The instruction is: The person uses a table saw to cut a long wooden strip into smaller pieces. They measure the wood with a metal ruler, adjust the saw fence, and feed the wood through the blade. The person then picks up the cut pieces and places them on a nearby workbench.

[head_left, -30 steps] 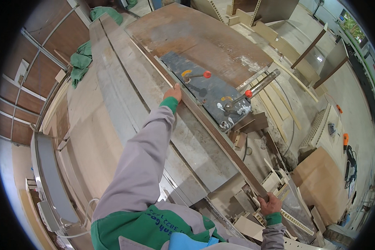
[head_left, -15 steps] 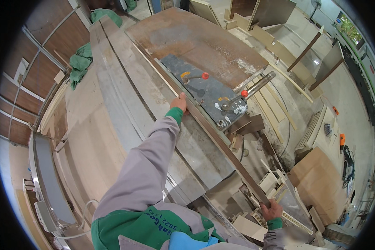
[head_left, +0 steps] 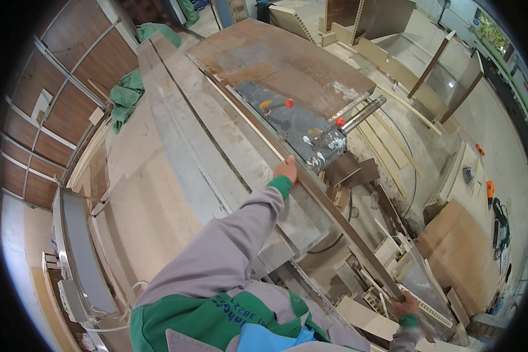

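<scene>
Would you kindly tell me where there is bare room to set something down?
The rusty brown tabletop looks bare beyond the dark block with red-knobbed levers; so does the grey metal table left of its slot, beyond the left sleeve. It is crowded near the right hand, where wood offcuts lie heaped.

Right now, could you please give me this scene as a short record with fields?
Left hand: touching the strip; how tightly is unclear
Right hand: holding the strip, lower down in the picture
Strip: long, thin, brown; lies slantwise alongside the block
Block: dark, paint-spotted, with two red knobs
Table: grey, with a long dark slot
Near right hand: pale offcuts
Upper left: green cloth
</scene>
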The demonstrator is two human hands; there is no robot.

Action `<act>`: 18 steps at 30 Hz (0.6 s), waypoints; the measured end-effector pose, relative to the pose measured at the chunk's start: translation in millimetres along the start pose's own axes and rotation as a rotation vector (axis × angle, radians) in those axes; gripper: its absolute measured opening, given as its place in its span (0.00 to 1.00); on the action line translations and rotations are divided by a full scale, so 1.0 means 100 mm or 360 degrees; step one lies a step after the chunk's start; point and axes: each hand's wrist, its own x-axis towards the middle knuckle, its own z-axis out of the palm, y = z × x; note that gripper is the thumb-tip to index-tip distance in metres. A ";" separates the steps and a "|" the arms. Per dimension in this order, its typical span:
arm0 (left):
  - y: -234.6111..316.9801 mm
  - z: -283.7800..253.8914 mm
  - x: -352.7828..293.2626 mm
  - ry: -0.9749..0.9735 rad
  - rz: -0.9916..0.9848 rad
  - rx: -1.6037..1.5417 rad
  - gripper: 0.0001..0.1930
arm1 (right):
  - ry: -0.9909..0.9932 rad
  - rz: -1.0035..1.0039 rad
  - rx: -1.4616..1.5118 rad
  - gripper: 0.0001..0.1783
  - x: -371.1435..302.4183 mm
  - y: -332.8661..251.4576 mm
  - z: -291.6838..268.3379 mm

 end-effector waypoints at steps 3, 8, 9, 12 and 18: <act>0.06 0.27 -0.60 -0.0232 -0.0073 -0.0313 0.40 | -0.0076 0.0223 -0.0199 0.21 -0.25 0.42 -0.13; 0.17 0.52 -2.10 -0.0729 -0.0667 -0.1159 0.27 | -0.0193 0.0758 -0.0429 0.22 -0.97 1.37 -0.37; 0.17 0.52 -2.40 -0.0899 -0.0769 -0.1233 0.26 | -0.0274 0.0904 -0.0468 0.22 -1.17 1.61 -0.42; 0.09 0.38 -3.11 -0.1304 -0.0863 -0.1233 0.24 | -0.0086 0.0985 -0.0660 0.18 -1.87 2.29 -0.42; -0.32 -0.13 -3.48 -0.1615 -0.1019 -0.1331 0.15 | 0.0321 0.1074 -0.0204 0.19 -2.56 2.87 -0.01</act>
